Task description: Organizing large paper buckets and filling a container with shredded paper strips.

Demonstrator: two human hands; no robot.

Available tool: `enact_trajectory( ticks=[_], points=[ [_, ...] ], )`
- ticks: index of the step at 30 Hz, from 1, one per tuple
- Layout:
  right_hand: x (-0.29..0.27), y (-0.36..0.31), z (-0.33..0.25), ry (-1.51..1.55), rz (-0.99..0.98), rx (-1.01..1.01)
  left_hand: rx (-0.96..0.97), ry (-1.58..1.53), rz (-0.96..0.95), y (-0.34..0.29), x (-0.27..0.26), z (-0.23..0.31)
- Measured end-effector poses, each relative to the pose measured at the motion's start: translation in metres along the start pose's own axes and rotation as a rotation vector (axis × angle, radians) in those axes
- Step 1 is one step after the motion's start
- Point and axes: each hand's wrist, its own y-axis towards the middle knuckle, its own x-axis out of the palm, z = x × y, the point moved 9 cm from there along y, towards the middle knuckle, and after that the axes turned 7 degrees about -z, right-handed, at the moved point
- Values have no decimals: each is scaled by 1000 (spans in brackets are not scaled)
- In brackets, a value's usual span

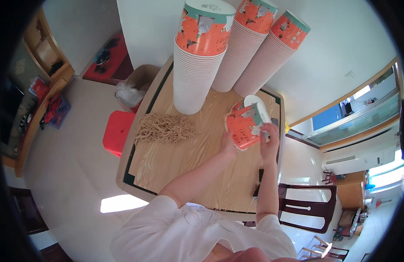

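Above the right part of the wooden table I hold an orange paper bucket, tilted, with its green-edged bottom toward the right. My left hand grips it at the open-rim side. My right hand has its fingers closed on the bottom end. Just behind it, another paper bucket is partly hidden. Three tall stacks of upside-down buckets rise at the far side: a left stack, a middle stack and a right stack. A tangled heap of beige strands lies at the table's left.
Left of the table are a red stool and a cardboard box with a clear plastic bag. A dark wooden chair stands at the right. Near the table's right edge lies a small dark object. A white wall backs the stacks.
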Motion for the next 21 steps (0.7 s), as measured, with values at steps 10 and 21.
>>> enact_trajectory(
  ticks=[10,21],
  points=[
    [-16,49,24,-46,0,-100,-203,175,26,88,33,-52],
    [36,58,82,-125,-113,-171,-294,225,97,111,1,-73]
  ],
)
